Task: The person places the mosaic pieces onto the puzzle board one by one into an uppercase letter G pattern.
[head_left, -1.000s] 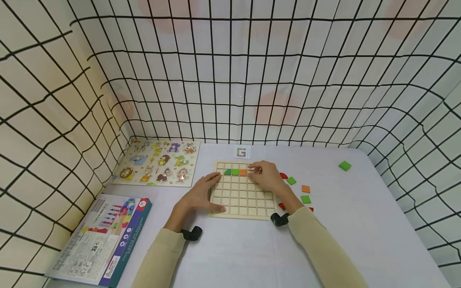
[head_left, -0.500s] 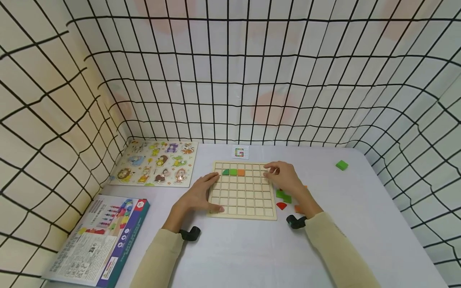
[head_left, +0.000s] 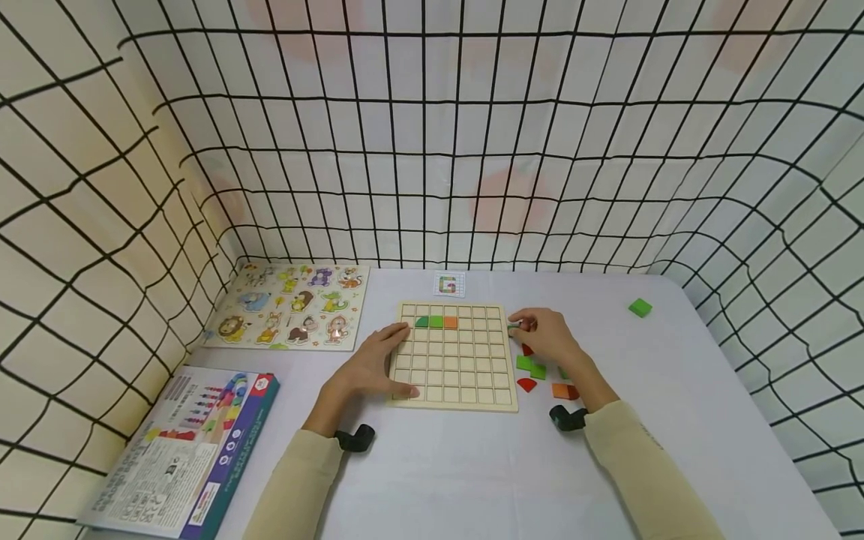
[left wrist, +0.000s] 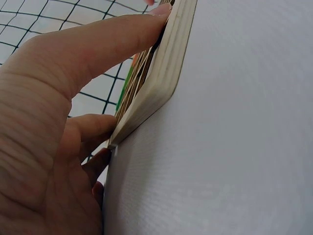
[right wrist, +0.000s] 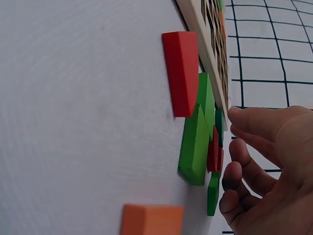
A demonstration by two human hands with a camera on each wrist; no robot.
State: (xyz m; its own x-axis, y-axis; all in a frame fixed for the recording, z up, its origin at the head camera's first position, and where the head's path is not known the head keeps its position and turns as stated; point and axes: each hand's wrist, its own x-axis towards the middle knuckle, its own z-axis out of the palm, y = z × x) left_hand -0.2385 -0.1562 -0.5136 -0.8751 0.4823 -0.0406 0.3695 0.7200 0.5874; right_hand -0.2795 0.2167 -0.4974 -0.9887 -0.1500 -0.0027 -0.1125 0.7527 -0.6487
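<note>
Grid board (head_left: pixel 454 356) sits mid-frame on the white table (head_left: pixel 472 472), with green, green, orange tiles in its second row. Left hand (head_left: pixel 367 369) lies flat on the board's left edge, fingers straight, thumb along the near edge (left wrist: pixel 161 63). Right hand (head_left: pixel 543 335), just right of the board's upper right corner, pinches a small green tile (head_left: pixel 514 328). Loose green, red and orange tiles (head_left: pixel 533 369) lie below that hand. Animal puzzle (head_left: pixel 290 305) upper left, boxed set (head_left: pixel 182 450) lower left, lone green tile (head_left: pixel 640 307) far right.
</note>
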